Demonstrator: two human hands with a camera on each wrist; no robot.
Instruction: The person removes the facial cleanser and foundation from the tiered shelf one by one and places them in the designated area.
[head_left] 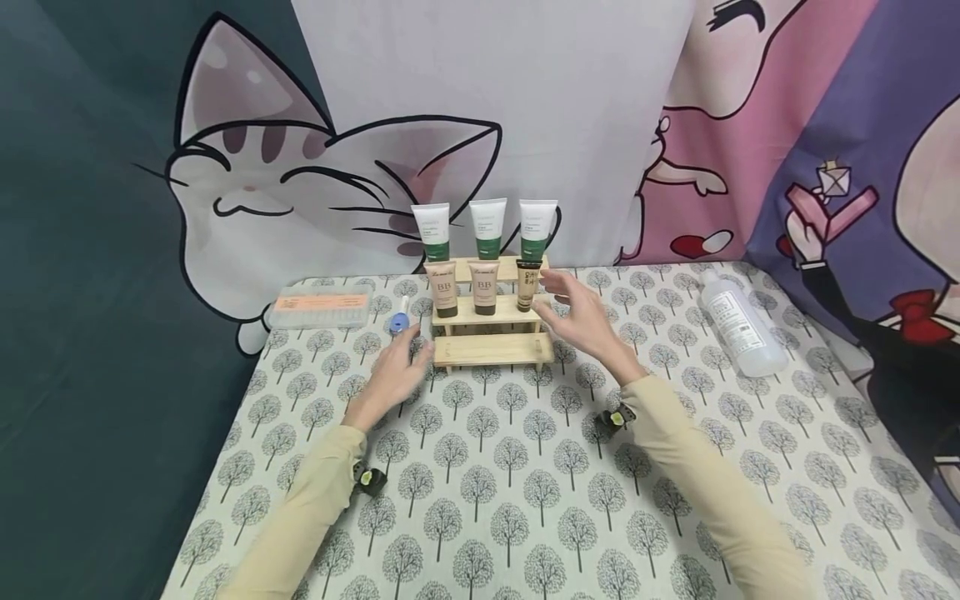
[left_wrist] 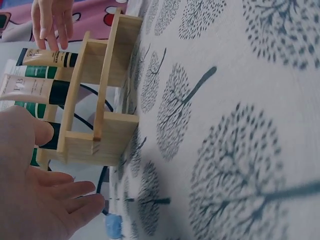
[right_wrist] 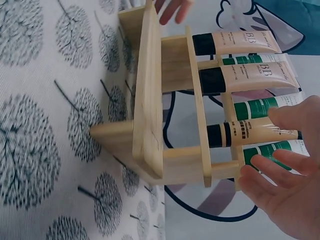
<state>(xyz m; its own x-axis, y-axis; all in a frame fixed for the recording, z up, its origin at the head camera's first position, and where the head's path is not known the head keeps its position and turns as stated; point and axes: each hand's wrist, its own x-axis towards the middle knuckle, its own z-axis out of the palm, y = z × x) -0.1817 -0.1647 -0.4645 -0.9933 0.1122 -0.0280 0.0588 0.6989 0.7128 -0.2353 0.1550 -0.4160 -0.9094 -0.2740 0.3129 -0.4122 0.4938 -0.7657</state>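
A three-step wooden rack (head_left: 492, 350) stands at the back of the table. Three white-and-green tubes (head_left: 488, 227) line its top step. On the middle step stand two beige BB cream tubes (head_left: 484, 287) and a slim gold tube with black ends (head_left: 527, 286). The lowest step is bare. My right hand (head_left: 581, 321) is beside the gold tube, thumb and fingers apart around its side; whether they touch it I cannot tell. Left of the lower steps, my left hand (head_left: 393, 371) holds nothing, its fingers extended and thumb spread.
A clear case with an orange label (head_left: 318, 307) lies at the back left. Between it and the rack is a small blue-and-white item (head_left: 400, 322). A clear bottle with a white label (head_left: 741, 325) lies at the right. Printed curtains hang behind the tree-patterned tablecloth (head_left: 480, 508).
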